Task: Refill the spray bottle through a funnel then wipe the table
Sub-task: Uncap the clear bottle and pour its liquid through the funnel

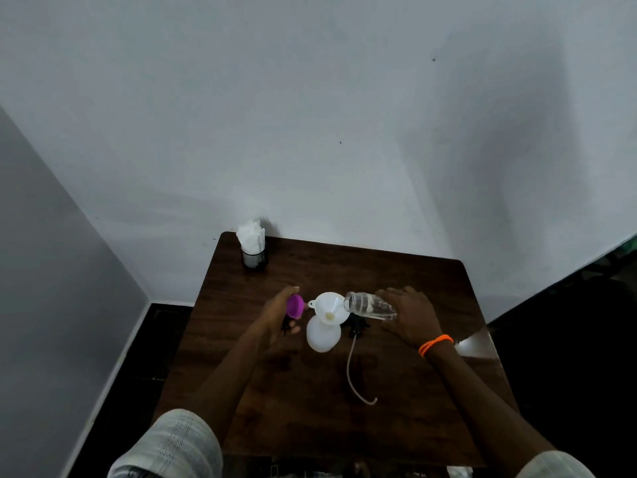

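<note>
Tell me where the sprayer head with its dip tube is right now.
In the head view the sprayer head lies on the table, just right of the white spray bottle and below the tilted clear bottle, its tube trailing toward the person.

Materials as I see them, placed from the table (396, 281), dark wood-grain with a faint sheen:
- spray bottle (323, 334), centre: white matt plastic.
- funnel (331, 307) on it: white smooth plastic.
- clear bottle (370, 306), right of the funnel: glossy transparent plastic.
- holder (254, 257), far-left corner: black mesh, white paper inside.
</note>
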`<state>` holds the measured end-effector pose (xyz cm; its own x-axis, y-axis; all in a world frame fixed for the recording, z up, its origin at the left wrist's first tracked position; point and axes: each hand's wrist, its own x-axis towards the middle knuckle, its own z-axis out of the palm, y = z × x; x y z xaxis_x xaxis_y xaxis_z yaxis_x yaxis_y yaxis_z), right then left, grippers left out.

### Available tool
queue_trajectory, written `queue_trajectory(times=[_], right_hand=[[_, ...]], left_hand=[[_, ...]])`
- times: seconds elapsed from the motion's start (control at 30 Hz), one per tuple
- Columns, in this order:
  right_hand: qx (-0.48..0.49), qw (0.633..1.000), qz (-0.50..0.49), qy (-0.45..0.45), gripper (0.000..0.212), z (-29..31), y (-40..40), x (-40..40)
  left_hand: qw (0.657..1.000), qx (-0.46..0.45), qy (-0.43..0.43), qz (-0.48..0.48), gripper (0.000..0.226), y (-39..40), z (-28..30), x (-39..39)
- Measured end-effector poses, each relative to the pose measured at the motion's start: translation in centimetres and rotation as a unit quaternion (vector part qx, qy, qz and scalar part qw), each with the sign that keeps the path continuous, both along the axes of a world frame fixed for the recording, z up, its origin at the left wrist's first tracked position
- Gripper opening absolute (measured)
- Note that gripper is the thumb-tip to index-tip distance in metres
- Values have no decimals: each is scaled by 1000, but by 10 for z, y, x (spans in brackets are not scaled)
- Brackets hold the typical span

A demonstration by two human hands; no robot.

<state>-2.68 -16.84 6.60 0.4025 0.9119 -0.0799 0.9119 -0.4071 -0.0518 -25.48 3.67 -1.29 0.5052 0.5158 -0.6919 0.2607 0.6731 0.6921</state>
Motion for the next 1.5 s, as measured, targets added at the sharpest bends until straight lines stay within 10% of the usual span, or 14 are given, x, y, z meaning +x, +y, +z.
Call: queue_trajectory(times=[1.5], right_hand=[[-47, 999, 2, -6, 74, 5, 3, -3]], left_hand=[[1000, -3, 1, -1, 52, -2, 13, -2]])
